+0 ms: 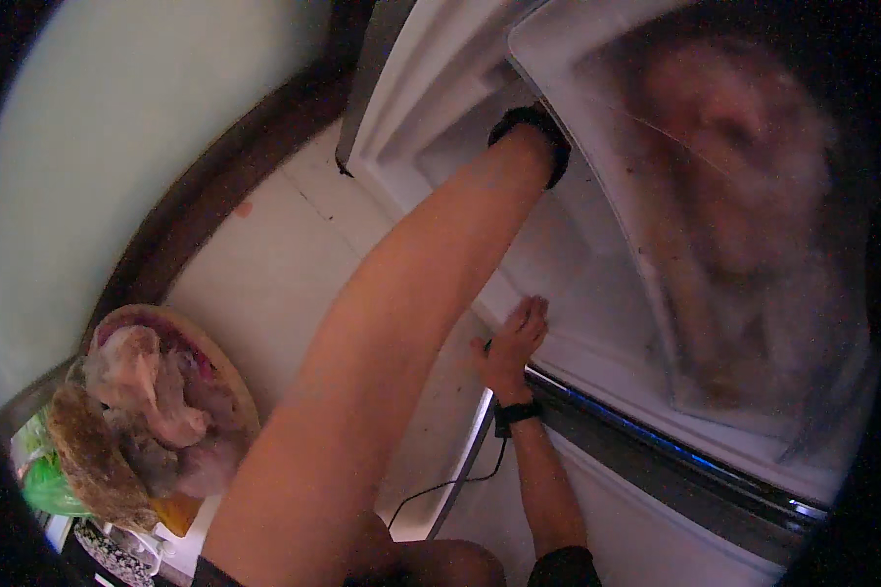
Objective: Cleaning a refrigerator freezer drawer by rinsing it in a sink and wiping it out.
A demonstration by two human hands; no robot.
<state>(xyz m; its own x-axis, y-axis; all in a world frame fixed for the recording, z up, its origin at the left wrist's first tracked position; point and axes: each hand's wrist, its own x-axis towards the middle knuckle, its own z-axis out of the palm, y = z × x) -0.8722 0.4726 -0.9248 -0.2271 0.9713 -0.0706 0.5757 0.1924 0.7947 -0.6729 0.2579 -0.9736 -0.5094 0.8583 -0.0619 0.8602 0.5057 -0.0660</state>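
Note:
From the lower left my left forearm (404, 293) stretches into the pale plastic compartment of an open freezer or refrigerator (595, 271). A black band (510, 121) circles its wrist. My left hand is hidden behind the edge of a translucent plastic drawer (631, 220), so its hold does not show. Blurred pinkish and brownish contents (741, 161) show through the drawer. My right hand (514, 345) rests at the compartment's front lip, fingers extended and thumb apart. It wears a black wrist strap (517, 412) with a thin cable (448, 482) trailing from it.
A round basin (246, 381) at the lower left holds clear plastic bags of frozen-looking food (128, 367). A brown, frosty-looking package (95, 462) and a green plastic bag (48, 491) lie beside it. Pale floor tiles (264, 271) run alongside a dark border (191, 176).

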